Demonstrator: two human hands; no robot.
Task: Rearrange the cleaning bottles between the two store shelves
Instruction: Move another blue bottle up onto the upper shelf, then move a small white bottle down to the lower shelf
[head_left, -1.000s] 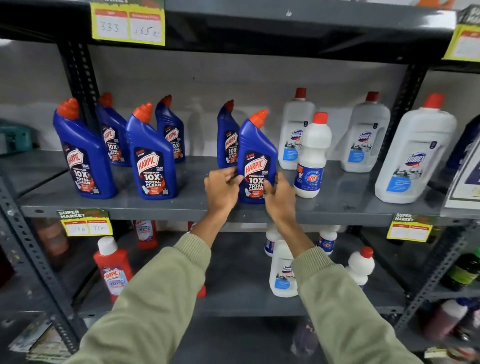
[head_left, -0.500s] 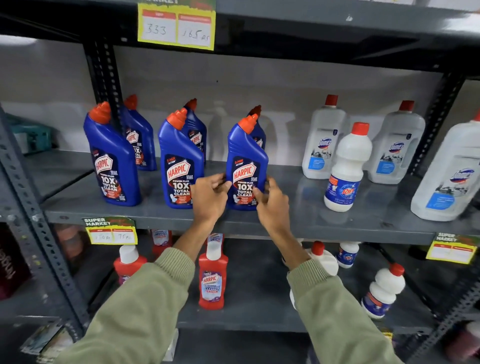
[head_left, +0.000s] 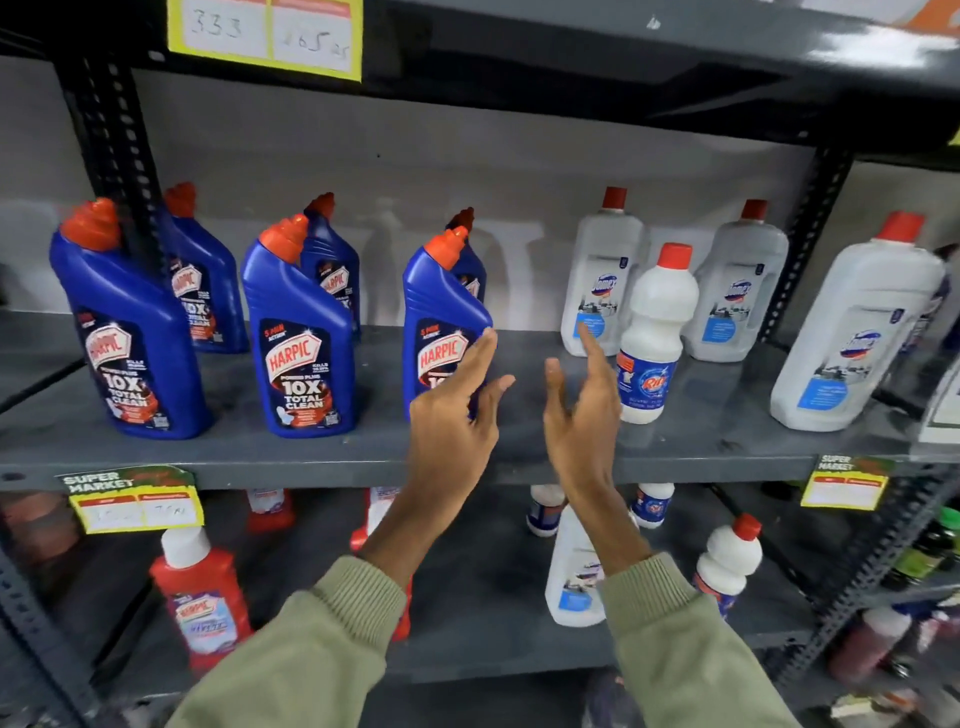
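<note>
Several blue Harpic bottles with orange caps stand on the upper grey shelf (head_left: 311, 457). The rightmost front blue bottle (head_left: 441, 312) stands upright, with my left hand (head_left: 457, 415) open in front of its lower right side, fingertips brushing it. My right hand (head_left: 582, 410) is open in the gap to its right, holding nothing. A small white Rin bottle (head_left: 654, 332) stands just right of that hand. Large white bottles (head_left: 602, 275) with red caps line the right part of the shelf. On the lower shelf (head_left: 467, 597) stand red bottles (head_left: 202, 597) and small white ones (head_left: 727, 561).
Yellow price tags (head_left: 135, 501) hang on the shelf's front edge and one (head_left: 265, 36) on the shelf above. Perforated black uprights (head_left: 119, 135) stand at the left and right. Dark bottles (head_left: 935, 545) crowd the neighbouring rack at the lower right.
Both hands have let go of the blue bottle and opened. The right hand has moved away to the right. The bottle now stands in line with the other front blue bottles.
</note>
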